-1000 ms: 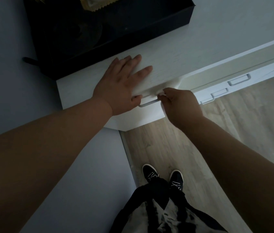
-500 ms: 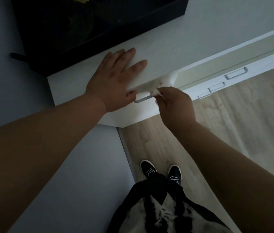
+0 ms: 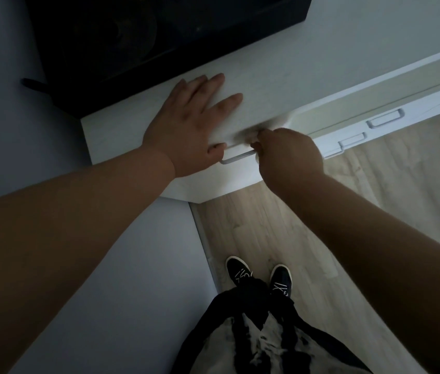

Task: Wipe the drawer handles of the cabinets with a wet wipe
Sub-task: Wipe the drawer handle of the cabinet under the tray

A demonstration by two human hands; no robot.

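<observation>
Your left hand [image 3: 186,125] lay flat on the cabinet top [image 3: 281,71], near its front edge. The palm was down, the four fingers were straight and a little spread, and the thumb hung over that edge. Your right hand [image 3: 289,155] was just below the same edge with its back turned up to you, and its fingers were curled round the right end of the drawer handle [image 3: 237,157]. Both forearms were bare and stretched forward. The two hands were near each other but did not touch.
</observation>
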